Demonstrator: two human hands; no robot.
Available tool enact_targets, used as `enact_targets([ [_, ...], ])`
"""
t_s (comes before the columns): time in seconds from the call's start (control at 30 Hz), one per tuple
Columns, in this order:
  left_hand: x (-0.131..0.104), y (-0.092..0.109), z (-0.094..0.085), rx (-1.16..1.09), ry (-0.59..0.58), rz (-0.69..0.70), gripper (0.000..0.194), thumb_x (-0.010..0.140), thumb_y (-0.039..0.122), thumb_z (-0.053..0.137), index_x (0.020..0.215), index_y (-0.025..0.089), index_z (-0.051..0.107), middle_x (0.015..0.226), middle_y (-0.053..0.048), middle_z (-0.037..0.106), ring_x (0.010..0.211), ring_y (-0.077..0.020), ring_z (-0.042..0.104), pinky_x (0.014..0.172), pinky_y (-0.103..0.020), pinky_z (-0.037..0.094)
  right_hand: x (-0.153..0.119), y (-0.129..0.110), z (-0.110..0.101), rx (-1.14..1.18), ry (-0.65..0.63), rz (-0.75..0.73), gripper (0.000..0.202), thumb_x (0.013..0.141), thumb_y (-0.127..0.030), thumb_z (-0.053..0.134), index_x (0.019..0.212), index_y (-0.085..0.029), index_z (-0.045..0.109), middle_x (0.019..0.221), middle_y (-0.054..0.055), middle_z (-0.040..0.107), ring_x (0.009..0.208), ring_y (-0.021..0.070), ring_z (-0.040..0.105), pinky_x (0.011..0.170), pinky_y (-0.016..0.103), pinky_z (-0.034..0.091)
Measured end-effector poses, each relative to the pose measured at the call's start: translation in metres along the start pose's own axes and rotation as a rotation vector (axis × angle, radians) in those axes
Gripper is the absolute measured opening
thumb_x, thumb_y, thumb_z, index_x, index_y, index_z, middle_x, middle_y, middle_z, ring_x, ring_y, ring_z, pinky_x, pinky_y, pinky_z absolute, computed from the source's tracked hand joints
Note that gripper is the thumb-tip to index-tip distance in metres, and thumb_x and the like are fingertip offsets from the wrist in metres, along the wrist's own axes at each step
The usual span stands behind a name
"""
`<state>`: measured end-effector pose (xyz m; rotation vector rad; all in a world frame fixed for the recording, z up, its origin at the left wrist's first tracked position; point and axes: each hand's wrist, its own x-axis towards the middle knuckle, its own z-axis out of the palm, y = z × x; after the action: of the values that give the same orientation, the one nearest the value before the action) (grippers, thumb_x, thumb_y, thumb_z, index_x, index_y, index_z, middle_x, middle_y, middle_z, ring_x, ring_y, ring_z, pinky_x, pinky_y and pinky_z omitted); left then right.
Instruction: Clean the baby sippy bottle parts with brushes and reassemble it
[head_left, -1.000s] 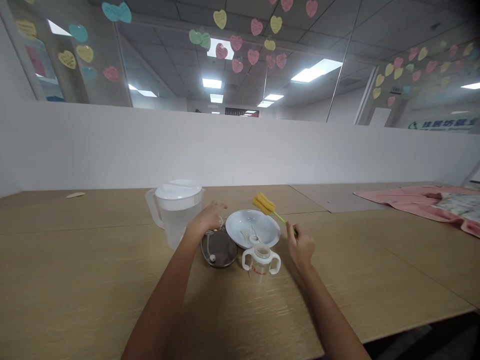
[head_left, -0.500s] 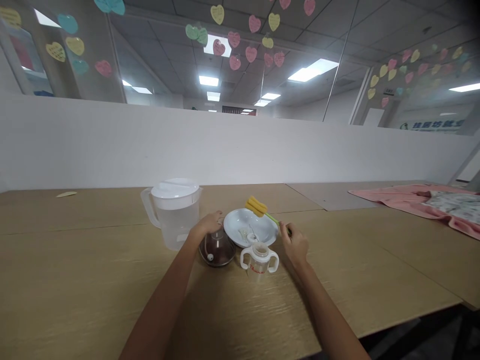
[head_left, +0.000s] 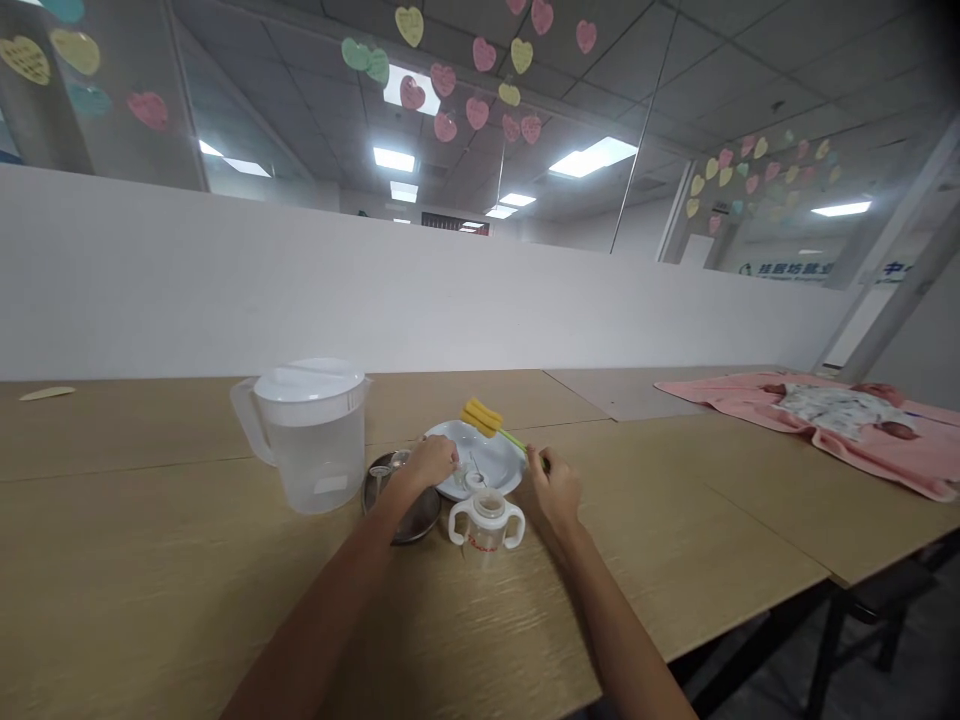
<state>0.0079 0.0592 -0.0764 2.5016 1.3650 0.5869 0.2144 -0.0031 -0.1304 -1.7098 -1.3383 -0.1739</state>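
My right hand is closed on the green handle of a bottle brush, whose yellow sponge head sits above the far rim of a white bowl. My left hand is over that bowl's left side, fingers curled; whether they hold anything is hidden. Beneath the left wrist is a metal bowl with clear parts in it, partly covered by my forearm. A white ring and small clear pieces lie in the white bowl. Nearer me stands a clear baby bottle, uncapped, with two white handles and red lettering.
A lidded plastic pitcher stands left of the bowls. On the right, a doll-like figure in patterned clothing lies on a pink blanket. A white wall runs behind the table; a dark stool is below its right edge.
My left hand has moved right, from the clear piece in the metal bowl to the white bowl's left side. The view has turned right. The brush stays in my right hand.
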Motion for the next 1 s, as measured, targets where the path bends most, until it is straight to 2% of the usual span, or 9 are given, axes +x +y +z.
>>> enact_targets([
  [0.3, -0.002, 0.005, -0.04, -0.295, 0.162, 0.005, 0.021, 0.084, 0.031, 0.044, 0.09, 0.016, 0.058, 0.098, -0.009, 0.067, 0.093, -0.0204, 0.061, 0.08, -0.031, 0.047, -0.003, -0.001, -0.003, 0.122, 0.098, 0.006, 0.053, 0.086, -0.057, 0.028, 0.057, -0.018, 0.05, 0.048, -0.002, 0.043, 0.049, 0.0107, 0.035, 0.052, 0.023, 0.024],
  [0.4, -0.003, 0.013, -0.047, -0.668, 0.151, -0.009, 0.022, 0.081, 0.036, 0.05, 0.087, 0.015, 0.056, 0.092, -0.008, 0.066, 0.089, -0.0195, 0.062, 0.079, -0.032, 0.049, -0.005, -0.002, -0.003, 0.161, 0.083, -0.04, 0.053, 0.086, -0.056, 0.028, 0.056, -0.018, 0.05, 0.048, -0.002, 0.043, 0.049, 0.0105, 0.035, 0.051, 0.023, 0.024],
  [0.53, -0.008, 0.023, -0.059, -1.071, 0.124, 0.033, 0.025, 0.074, 0.038, 0.062, 0.081, 0.016, 0.052, 0.09, -0.005, 0.064, 0.09, -0.0173, 0.063, 0.083, -0.032, 0.048, -0.004, -0.002, -0.002, 0.108, 0.024, 0.088, 0.057, 0.086, -0.056, 0.026, 0.058, -0.017, 0.057, 0.051, 0.003, 0.052, 0.049, 0.0127, 0.039, 0.05, 0.025, 0.022],
  [0.63, -0.015, 0.021, -0.073, -1.039, 0.262, 0.072, 0.021, 0.076, 0.036, 0.057, 0.08, 0.018, 0.047, 0.09, -0.004, 0.063, 0.087, -0.0163, 0.063, 0.081, -0.032, 0.049, -0.003, -0.002, -0.003, 0.036, 0.001, 0.143, 0.058, 0.085, -0.057, 0.029, 0.06, -0.016, 0.062, 0.055, 0.007, 0.058, 0.049, 0.014, 0.041, 0.05, 0.026, 0.021],
  [0.7, -0.022, 0.014, -0.083, -0.774, 0.306, 0.061, 0.018, 0.075, 0.034, 0.055, 0.081, 0.018, 0.047, 0.082, -0.002, 0.064, 0.08, -0.016, 0.063, 0.075, -0.03, 0.049, -0.002, -0.001, -0.004, 0.008, -0.006, 0.142, 0.058, 0.086, -0.057, 0.03, 0.062, -0.017, 0.064, 0.057, 0.009, 0.06, 0.05, 0.0143, 0.042, 0.05, 0.026, 0.021],
  [0.77, -0.03, 0.004, -0.091, -0.411, 0.232, -0.029, 0.021, 0.07, 0.031, 0.059, 0.084, 0.018, 0.049, 0.069, 0.0, 0.063, 0.067, -0.0166, 0.062, 0.066, -0.028, 0.048, -0.002, 0.0, -0.004, 0.005, -0.011, 0.13, 0.059, 0.087, -0.057, 0.028, 0.065, -0.016, 0.065, 0.059, 0.01, 0.062, 0.05, 0.0145, 0.043, 0.05, 0.026, 0.021],
  [0.83, -0.037, -0.004, -0.094, -0.158, 0.051, -0.167, 0.028, 0.063, 0.028, 0.063, 0.087, 0.018, 0.052, 0.056, 0.002, 0.06, 0.055, -0.0178, 0.06, 0.057, -0.028, 0.046, -0.002, 0.002, -0.003, 0.005, -0.017, 0.115, 0.06, 0.087, -0.057, 0.028, 0.066, -0.016, 0.067, 0.06, 0.011, 0.063, 0.05, 0.015, 0.044, 0.05, 0.026, 0.021],
  [0.93, -0.04, -0.014, -0.09, -0.089, -0.257, -0.353, 0.026, 0.054, 0.024, 0.069, 0.075, 0.017, 0.055, 0.045, 0.002, 0.056, 0.049, -0.021, 0.059, 0.05, -0.029, 0.045, -0.002, 0.004, -0.002, -0.003, -0.033, 0.111, 0.061, 0.087, -0.057, 0.028, 0.067, -0.016, 0.068, 0.061, 0.012, 0.064, 0.051, 0.0159, 0.046, 0.05, 0.026, 0.022],
  [1.0, -0.039, -0.019, -0.08, -0.106, -0.368, -0.418, 0.023, 0.047, 0.023, 0.074, 0.059, 0.017, 0.055, 0.041, -0.001, 0.056, 0.048, -0.0234, 0.059, 0.048, -0.031, 0.046, -0.002, 0.004, -0.002, -0.003, -0.044, 0.116, 0.06, 0.087, -0.057, 0.028, 0.068, -0.016, 0.069, 0.062, 0.012, 0.064, 0.051, 0.0158, 0.046, 0.05, 0.026, 0.022],
])
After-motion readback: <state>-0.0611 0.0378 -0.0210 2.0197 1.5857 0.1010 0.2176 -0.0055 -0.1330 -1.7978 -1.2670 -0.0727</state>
